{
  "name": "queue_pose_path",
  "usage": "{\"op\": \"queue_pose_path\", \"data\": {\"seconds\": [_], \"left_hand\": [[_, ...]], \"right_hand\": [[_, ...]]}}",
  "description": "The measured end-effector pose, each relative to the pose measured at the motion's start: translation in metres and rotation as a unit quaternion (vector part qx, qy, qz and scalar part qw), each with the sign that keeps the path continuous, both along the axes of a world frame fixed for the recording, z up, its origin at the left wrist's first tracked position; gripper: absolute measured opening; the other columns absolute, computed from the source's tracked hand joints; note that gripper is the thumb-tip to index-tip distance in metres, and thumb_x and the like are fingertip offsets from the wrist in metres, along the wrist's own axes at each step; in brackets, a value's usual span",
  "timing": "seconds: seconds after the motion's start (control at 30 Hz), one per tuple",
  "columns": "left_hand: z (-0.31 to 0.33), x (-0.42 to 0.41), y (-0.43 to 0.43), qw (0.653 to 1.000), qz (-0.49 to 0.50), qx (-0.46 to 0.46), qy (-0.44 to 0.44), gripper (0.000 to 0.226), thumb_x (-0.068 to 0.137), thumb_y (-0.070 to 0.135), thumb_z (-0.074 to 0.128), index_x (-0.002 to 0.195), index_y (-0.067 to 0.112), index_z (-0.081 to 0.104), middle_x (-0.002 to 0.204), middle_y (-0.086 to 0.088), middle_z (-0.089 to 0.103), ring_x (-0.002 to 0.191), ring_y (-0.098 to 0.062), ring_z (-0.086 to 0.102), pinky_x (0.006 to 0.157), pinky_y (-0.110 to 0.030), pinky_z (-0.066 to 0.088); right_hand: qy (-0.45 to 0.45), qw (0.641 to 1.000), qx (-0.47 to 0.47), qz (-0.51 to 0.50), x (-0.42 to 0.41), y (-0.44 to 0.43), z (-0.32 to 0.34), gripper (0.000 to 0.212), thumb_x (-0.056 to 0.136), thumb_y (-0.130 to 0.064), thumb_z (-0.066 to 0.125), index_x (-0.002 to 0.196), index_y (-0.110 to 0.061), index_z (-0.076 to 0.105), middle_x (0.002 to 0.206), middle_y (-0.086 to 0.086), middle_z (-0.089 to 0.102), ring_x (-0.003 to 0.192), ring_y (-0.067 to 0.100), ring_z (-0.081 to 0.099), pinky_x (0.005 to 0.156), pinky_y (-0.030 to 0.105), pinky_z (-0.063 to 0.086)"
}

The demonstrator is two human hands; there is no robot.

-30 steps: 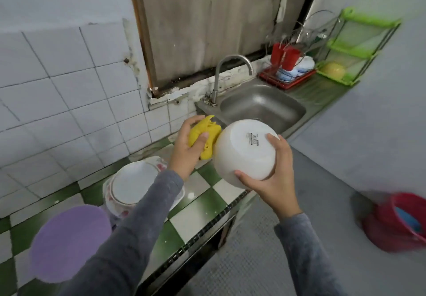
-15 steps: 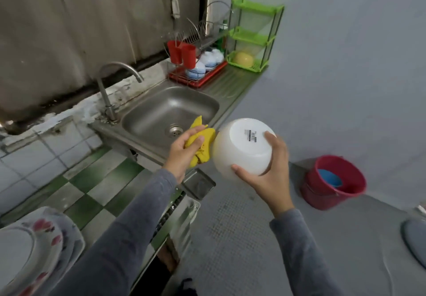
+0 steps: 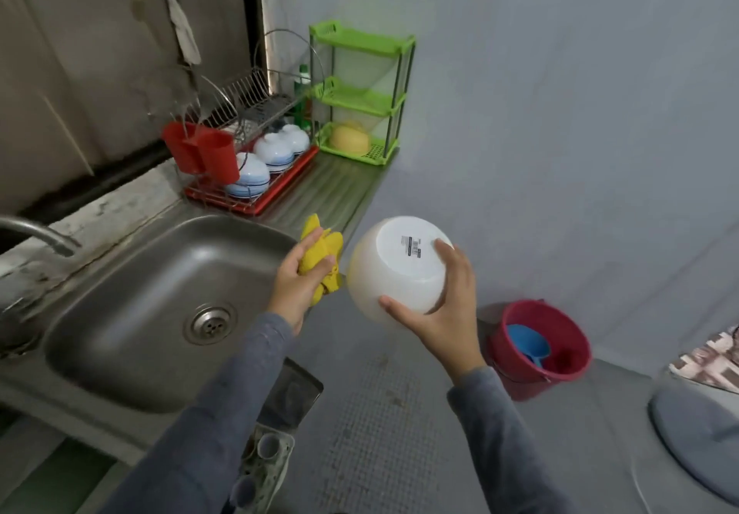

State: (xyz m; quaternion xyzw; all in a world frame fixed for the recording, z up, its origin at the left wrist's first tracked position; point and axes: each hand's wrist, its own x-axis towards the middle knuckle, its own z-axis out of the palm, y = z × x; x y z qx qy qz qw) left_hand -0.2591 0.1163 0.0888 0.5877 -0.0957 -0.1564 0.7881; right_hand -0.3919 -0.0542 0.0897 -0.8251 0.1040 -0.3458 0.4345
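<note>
The inside of the bowl faces away.

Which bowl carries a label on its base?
The white bowl in the right hand: a barcode label shows on its base. The blue-striped bowls in the rack and the yellow bowl on the green shelf show none.

left hand grips yellow cloth | right hand holds white bowl
</note>
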Motion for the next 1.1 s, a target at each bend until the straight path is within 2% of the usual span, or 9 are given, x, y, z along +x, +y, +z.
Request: {"op": "queue_pose_path", "data": {"seconds": [0.1,0.2,0.37,0.63,0.73,0.83,0.9,1.0,1.1], "left_hand": [[0.003,0.037,-0.028,1.000,0.011,-0.001,-0.015,0.052,0.093,-0.001,0.062,0.139,0.019,0.053,0.137,0.000,0.058,0.111,-0.003,0.063,0.082,-0.019,0.055],[0.003,0.065,-0.056,1.000,0.018,-0.001,-0.009,0.056,0.092,-0.005,0.061,0.143,0.014,0.050,0.131,0.005,0.057,0.096,0.011,0.063,0.075,-0.014,0.054],[-0.007,0.112,-0.103,0.999,0.028,0.016,-0.004,0.057,0.093,-0.006,0.060,0.144,0.016,0.048,0.140,0.005,0.052,0.097,0.013,0.062,0.072,-0.012,0.053],[-0.033,0.203,-0.176,0.993,0.095,0.076,0.008,0.054,0.091,0.009,0.070,0.131,0.043,0.056,0.123,0.027,0.058,0.114,0.004,0.059,0.094,-0.030,0.053],[-0.036,0.225,-0.199,0.990,0.112,0.079,0.020,0.054,0.090,0.011,0.071,0.125,0.051,0.059,0.129,0.023,0.059,0.119,-0.005,0.060,0.101,-0.040,0.052],[-0.038,0.248,-0.214,0.987,0.137,0.080,0.033,0.057,0.090,0.011,0.071,0.124,0.055,0.060,0.137,0.015,0.057,0.124,-0.011,0.058,0.103,-0.046,0.050],[-0.040,0.262,-0.222,0.986,0.147,0.069,0.043,0.057,0.090,0.008,0.070,0.128,0.049,0.058,0.133,0.021,0.058,0.124,-0.010,0.057,0.103,-0.045,0.050],[-0.040,0.282,-0.230,0.981,0.172,0.070,0.050,0.061,0.091,0.005,0.068,0.141,0.036,0.052,0.115,0.036,0.061,0.114,0.002,0.060,0.095,-0.037,0.055],[-0.041,0.305,-0.232,0.978,0.192,0.064,0.050,0.063,0.093,-0.001,0.062,0.147,0.028,0.046,0.114,0.035,0.061,0.109,0.008,0.060,0.086,-0.025,0.057]], "right_hand": [[0.010,1.000,0.000,0.002,0.040,-0.027,0.001,0.102,0.058,-0.061,0.085,0.143,-0.025,0.040,0.145,-0.003,0.036,0.136,0.003,0.033,0.110,0.007,0.023],[0.015,1.000,0.014,0.001,0.075,-0.052,-0.003,0.104,0.057,-0.062,0.084,0.143,-0.026,0.039,0.147,-0.003,0.035,0.137,0.003,0.032,0.110,0.006,0.022],[0.021,0.999,0.030,0.011,0.136,-0.101,-0.017,0.098,0.058,-0.062,0.084,0.140,-0.039,0.034,0.141,-0.018,0.034,0.135,-0.002,0.031,0.107,0.006,0.024],[0.040,0.995,0.066,0.060,0.241,-0.189,-0.033,0.100,0.058,-0.066,0.082,0.139,-0.040,0.031,0.134,-0.040,0.025,0.132,-0.007,0.030,0.103,0.002,0.024],[0.058,0.992,0.076,0.082,0.271,-0.216,-0.035,0.100,0.058,-0.065,0.083,0.139,-0.040,0.030,0.133,-0.036,0.028,0.129,-0.009,0.031,0.101,0.001,0.025],[0.078,0.989,0.074,0.105,0.300,-0.238,-0.036,0.099,0.057,-0.066,0.083,0.137,-0.040,0.030,0.135,-0.021,0.034,0.130,0.001,0.036,0.104,0.008,0.029],[0.087,0.987,0.073,0.116,0.319,-0.247,-0.038,0.099,0.057,-0.066,0.082,0.138,-0.039,0.031,0.137,-0.017,0.034,0.131,0.006,0.036,0.107,0.018,0.032],[0.094,0.984,0.077,0.127,0.348,-0.255,-0.040,0.100,0.057,-0.066,0.081,0.139,-0.038,0.030,0.137,-0.018,0.033,0.132,0.009,0.036,0.110,0.027,0.034],[0.110,0.979,0.101,0.139,0.380,-0.257,-0.046,0.101,0.056,-0.066,0.083,0.139,-0.039,0.031,0.137,-0.019,0.032,0.131,0.009,0.037,0.112,0.033,0.037]]}}
